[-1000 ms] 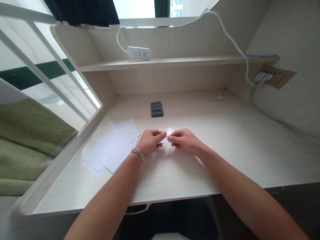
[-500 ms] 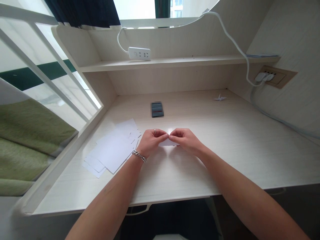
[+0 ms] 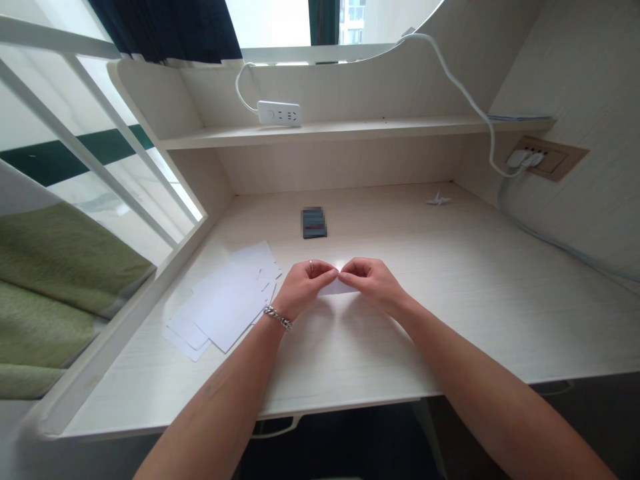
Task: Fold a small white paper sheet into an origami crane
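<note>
Between both hands is a small piece of white paper (image 3: 336, 287), its lower part showing below the fingertips and the rest covered by them. My left hand (image 3: 306, 283), with a ring and a chain bracelet, is closed in a pinch on the paper's left side. Thumb and fingers of my right hand (image 3: 371, 279) pinch it from the right. The two thumb tips nearly meet at the paper's middle. How the paper is folded cannot be made out.
Loose white sheets (image 3: 233, 293) overlap on the desk at left, small paper scraps on them. A dark pixelated rectangle (image 3: 314, 223) lies behind my hands. A folded paper crane (image 3: 439, 199) sits back right. On the shelf rests a white power strip (image 3: 279, 114); a cable (image 3: 465, 93) hangs at right.
The whole view has shifted slightly. Both hands keep their pinch on the paper, with hardly any movement of the fingers.
</note>
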Demonstrator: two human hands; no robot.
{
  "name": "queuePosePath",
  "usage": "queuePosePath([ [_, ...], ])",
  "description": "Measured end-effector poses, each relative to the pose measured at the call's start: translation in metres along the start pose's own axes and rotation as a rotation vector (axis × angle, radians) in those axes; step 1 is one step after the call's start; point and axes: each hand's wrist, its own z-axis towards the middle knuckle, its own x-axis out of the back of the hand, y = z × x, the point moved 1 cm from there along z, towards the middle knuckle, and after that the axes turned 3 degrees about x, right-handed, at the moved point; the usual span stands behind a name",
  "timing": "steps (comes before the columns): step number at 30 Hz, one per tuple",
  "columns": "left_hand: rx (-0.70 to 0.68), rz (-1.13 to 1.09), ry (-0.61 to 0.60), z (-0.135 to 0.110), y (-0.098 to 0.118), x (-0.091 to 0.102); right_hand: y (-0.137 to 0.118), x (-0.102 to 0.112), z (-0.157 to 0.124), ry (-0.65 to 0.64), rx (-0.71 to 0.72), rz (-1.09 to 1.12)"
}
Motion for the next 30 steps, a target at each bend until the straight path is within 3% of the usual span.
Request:
queuePosePath([
  [7,-0.11,0.172,0.029,-0.001,0.0,-0.001,-0.002,-0.001,-0.001,-0.012,-0.007,-0.07],
  [17,0.049,0.05,0.099,0.003,-0.003,-0.01,0.001,-0.004,0.001,-0.059,-0.194,0.145],
  [25,0.083,-0.173,0.319,0.008,-0.004,0.024,-0.007,0.005,-0.001,-0.069,-0.239,0.256],
  [30,0.043,-0.151,0.303,0.008,-0.004,0.024,-0.007,0.006,0.001,0.017,-0.234,0.263],
])
